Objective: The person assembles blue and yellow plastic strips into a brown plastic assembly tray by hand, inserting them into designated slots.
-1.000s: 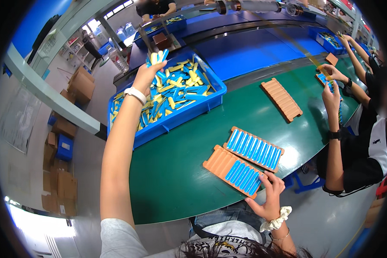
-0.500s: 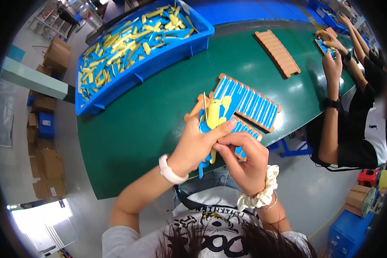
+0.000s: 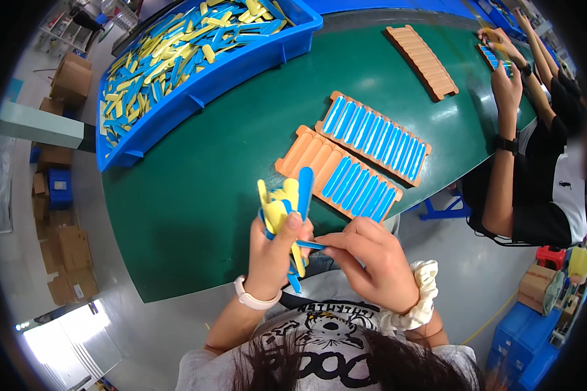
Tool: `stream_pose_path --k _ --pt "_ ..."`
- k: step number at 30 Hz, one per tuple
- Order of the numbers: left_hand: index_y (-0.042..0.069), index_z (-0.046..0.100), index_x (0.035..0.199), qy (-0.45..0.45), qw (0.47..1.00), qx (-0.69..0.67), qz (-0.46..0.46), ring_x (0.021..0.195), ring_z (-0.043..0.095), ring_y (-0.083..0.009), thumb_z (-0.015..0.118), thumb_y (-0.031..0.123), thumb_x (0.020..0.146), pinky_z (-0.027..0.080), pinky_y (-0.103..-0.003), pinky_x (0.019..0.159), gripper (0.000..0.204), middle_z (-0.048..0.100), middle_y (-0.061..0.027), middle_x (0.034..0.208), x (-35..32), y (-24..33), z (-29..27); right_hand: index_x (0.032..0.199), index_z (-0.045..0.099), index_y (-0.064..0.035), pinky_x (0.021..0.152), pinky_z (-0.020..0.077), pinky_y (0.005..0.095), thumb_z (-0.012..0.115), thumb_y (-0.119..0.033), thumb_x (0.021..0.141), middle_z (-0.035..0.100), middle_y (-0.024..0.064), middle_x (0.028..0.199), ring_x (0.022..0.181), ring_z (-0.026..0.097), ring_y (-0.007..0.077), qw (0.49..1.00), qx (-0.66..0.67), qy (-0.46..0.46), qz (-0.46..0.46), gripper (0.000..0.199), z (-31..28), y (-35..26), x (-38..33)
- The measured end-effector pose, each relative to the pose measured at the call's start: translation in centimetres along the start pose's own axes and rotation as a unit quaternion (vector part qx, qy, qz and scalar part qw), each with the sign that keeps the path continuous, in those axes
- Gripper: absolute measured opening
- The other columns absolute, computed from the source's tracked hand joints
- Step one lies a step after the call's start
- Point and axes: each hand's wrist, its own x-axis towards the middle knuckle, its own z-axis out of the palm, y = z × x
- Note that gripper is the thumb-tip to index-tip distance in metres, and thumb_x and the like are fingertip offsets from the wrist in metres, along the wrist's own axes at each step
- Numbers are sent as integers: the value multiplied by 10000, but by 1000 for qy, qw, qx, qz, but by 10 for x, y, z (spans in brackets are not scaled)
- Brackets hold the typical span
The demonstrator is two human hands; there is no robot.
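My left hand (image 3: 267,264) is closed around a loose bundle of blue and yellow strips (image 3: 277,215) with rounded ends. Between the fingertips of my right hand (image 3: 375,264) is one end of a blue strip (image 3: 312,245); its other end meets the bundle. Just beyond my hands lies an orange-brown grooved tray (image 3: 283,164), its left grooves bare and its right ones filled with blue strips (image 3: 362,189). Behind it sits a second grooved tray (image 3: 322,125), where blue strips (image 3: 375,137) fill the grooves side by side.
A large blue bin (image 3: 199,101) heaped with blue and yellow strips stands at the far left of the green table (image 3: 176,215). Farther back is a bare grooved tray (image 3: 422,62). On the right, a co-worker's hands (image 3: 505,81) are over another tray with blue strips.
My left hand has drawn back toward me and left with the bundle, uncovering the nearer tray. My right hand has moved slightly nearer to me, and the blue strip in its fingers now shows.
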Motion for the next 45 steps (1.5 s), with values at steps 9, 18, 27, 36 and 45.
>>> stream_pose_path --k 9,18,27,36,45 --pt "31 561 834 4 998 30 -62 535 539 -80 684 130 819 427 -226 501 158 564 -16 638 5 13 8 1160 524 -46 571 469 314 616 6 785 579 87 675 626 614 227 989 94 -2 110 390 5 -7 8" --pt "-38 525 1005 40 996 11 -79 505 509 -107 639 84 817 400 -244 475 251 529 -36 648 2 26 -10 915 674 -1 642 499 334 645 -104 820 660 161 820 679 639 269 985 -77 91 126 143 -23 49 73" --pt "-38 491 995 44 994 15 -96 475 485 -111 614 43 807 375 -259 456 239 505 -49 636 3 28 -18 872 675 -29 718 481 388 690 -106 739 599 140 835 797 596 321 975 -212 -4 71 154 -12 48 90" --pt "-6 581 921 2 993 45 -111 595 549 -80 699 117 798 435 -222 539 211 580 -20 709 9 28 -21 891 659 -18 657 461 313 716 -123 775 591 79 841 747 575 196 994 -74 -11 82 167 -13 45 84" --pt "-6 580 916 5 992 74 -98 637 571 -81 689 111 810 457 -229 576 192 602 -28 747 13 26 -16 990 649 22 677 486 242 651 -123 867 658 43 871 754 602 85 957 242 -4 162 190 0 37 77"
